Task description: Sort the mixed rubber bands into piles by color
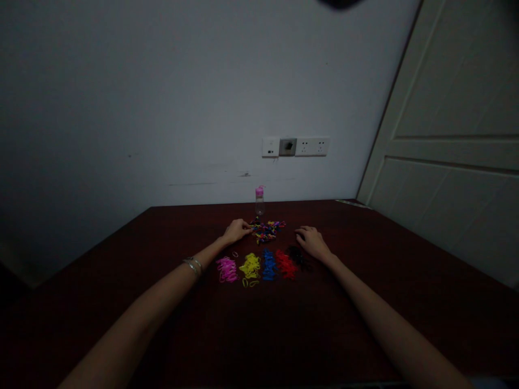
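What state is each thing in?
Bottle: upright, pink cap on.
Mixed bands: heaped, colours mingled.
Pink bands: piled, one apart.
Yellow bands: piled, two apart.
Blue bands: piled.
Red bands: piled.
Black bands: piled.
Left hand: at Mixed bands, grip unclear.
Right hand: open, palm down.

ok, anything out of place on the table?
A few strays: one pale band lies apart, just beyond the pink pile, and two yellow bands sit on the near side of the yellow pile.
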